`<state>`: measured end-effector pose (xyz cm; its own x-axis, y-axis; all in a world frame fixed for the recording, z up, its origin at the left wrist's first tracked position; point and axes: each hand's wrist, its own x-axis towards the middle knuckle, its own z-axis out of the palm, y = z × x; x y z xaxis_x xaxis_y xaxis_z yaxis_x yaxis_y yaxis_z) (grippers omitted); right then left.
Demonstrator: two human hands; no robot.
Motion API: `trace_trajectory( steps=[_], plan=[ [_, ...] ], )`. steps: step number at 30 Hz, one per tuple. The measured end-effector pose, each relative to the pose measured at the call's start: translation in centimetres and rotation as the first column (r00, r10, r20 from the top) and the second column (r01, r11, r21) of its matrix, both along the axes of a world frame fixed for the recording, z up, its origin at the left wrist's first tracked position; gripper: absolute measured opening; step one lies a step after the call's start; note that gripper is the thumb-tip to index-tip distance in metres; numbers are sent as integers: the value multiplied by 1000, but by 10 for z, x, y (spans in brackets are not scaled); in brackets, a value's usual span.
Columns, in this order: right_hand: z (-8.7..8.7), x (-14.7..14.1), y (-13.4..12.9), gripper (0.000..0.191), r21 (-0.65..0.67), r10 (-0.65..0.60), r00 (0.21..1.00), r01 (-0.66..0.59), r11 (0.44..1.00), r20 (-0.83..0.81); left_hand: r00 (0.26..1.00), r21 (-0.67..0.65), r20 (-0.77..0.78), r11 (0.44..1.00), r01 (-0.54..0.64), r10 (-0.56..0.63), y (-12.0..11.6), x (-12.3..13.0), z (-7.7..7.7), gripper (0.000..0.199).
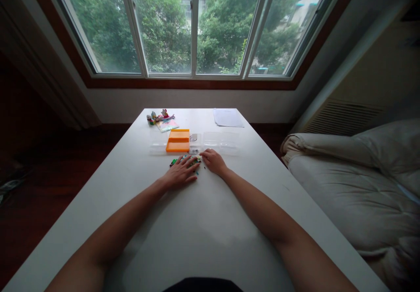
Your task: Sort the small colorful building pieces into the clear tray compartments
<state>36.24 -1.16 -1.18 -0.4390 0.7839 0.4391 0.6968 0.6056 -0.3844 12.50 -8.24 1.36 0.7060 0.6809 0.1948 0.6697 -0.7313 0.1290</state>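
Observation:
My left hand (181, 172) lies palm down with its fingers spread over a pile of small coloured pieces (173, 162), mostly green, white and dark. The hand hides much of the pile, and the kind of piece is too small to tell. At the pile's right edge is my right hand (214, 161), its fingers curled together and pointing left. Whatever its fingertips may hold is too small to make out. A few tiny loose bits (197, 173) lie on the white table (203, 222) between the hands.
Just beyond the hands are an orange tray (178, 140) with a divider and clear plastic cases (221, 142). Farther back stand small figurines (159, 116) by a pastel card (168, 125), with white paper (229, 117) at the right. A beige sofa (328, 187) flanks the table's right side.

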Motion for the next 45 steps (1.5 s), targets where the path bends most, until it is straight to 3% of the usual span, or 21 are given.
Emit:
trace_trajectory(
  steps=[8, 13, 36, 45],
  plan=[
    [9, -5, -9, 37, 24, -12, 1000, 12, 1000, 11, 985, -8, 110, 991, -134, 134, 14, -28, -8, 61],
    [8, -11, 0, 44, 31, 24, 999, -26, 999, 42, 968, -8, 150, 979, -203, 202, 22, -35, -14, 57],
    [2, -9, 4, 37, 26, 79, 997, -79, 997, -2, 934, -75, 217, 959, -274, 284, 26, -37, -18, 54],
    [4, -9, 3, 38, 12, 94, 995, -94, 996, -32, 946, -61, 199, 966, -250, 257, 27, -37, -19, 54]
  ],
)
